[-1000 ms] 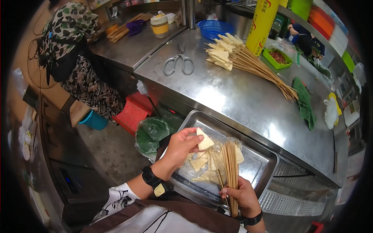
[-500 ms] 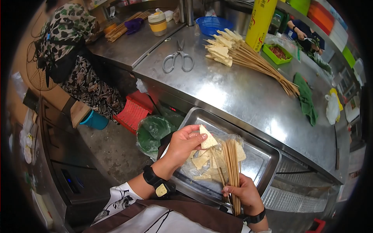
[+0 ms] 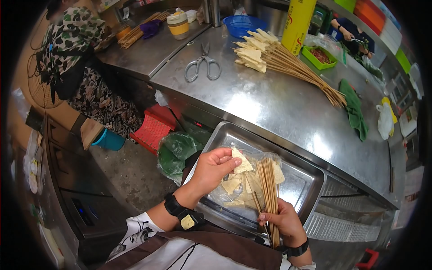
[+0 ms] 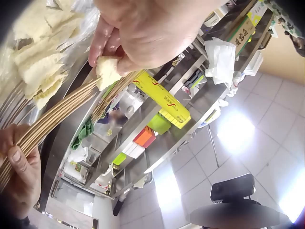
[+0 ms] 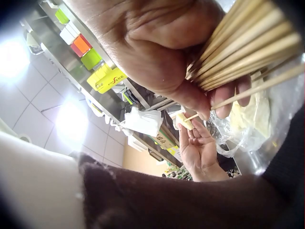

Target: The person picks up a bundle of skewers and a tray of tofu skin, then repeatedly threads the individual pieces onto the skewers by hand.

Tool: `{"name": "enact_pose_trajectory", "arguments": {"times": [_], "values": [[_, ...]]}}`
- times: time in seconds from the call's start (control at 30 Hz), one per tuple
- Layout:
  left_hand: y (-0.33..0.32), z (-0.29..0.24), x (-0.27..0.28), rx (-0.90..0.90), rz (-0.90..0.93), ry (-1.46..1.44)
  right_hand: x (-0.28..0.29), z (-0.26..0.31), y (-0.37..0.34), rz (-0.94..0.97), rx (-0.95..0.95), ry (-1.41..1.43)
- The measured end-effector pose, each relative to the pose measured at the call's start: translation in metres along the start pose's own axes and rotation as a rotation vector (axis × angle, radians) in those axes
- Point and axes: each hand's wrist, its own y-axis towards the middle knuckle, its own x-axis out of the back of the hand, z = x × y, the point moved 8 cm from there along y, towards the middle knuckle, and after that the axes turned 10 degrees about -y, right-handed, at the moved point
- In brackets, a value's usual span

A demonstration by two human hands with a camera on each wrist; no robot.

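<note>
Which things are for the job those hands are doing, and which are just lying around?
For the job:
- flat pale piece, pinched by the left hand
- bundle of sticks, held by the right hand
- more pale pieces in the metal tray
- probably the loaded skewers

Seemingly just lying around:
- scissors
- green cloth
- blue bowl

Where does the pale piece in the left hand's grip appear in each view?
Head: pale piece, just right of and below centre.
Left wrist: left of centre, in the upper half.
Right wrist: near the middle, slightly right.
Shared landmark: yellow box, top right, near centre, upper left respectively.
</note>
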Motion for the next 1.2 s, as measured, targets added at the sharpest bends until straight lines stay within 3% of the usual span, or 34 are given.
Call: {"name": "enact_pose_trajectory", "arguments": {"times": [0.53, 0.97, 1.2], "values": [[0.010, 0.017, 0.021, 0.065, -0.127, -0.111, -0.001, 0.001, -0.002, 0.010, -0.004, -0.039], [0.009, 0.014, 0.017, 0.096, -0.108, -0.162, -0.001, 0.000, 0.000, 0.008, -0.016, -0.042], [0.006, 0.009, 0.011, 0.041, -0.044, -0.054, -0.002, 0.002, 0.000, 0.003, -0.015, -0.016]]}}
